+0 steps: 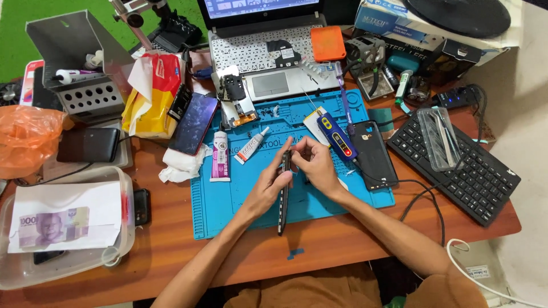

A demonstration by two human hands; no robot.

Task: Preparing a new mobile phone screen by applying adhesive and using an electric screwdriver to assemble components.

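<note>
Hands meet over a blue repair mat [240, 211] on a cluttered counter [171, 245]: the left hand [268, 185] is curled around a dark phone [282, 199] held on edge, its grip pinching the upper frame, while the right hand [314, 165], at two o'clock of it, pinches the phone's top end. Steady support and light, even pressure look wise. A glue tube [252, 145] lies at eleven o'clock.

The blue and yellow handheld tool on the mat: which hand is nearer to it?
The right hand is nearer, just below-left of the blue and yellow tool. The left hand is farther left, holding the phone on edge.
</note>
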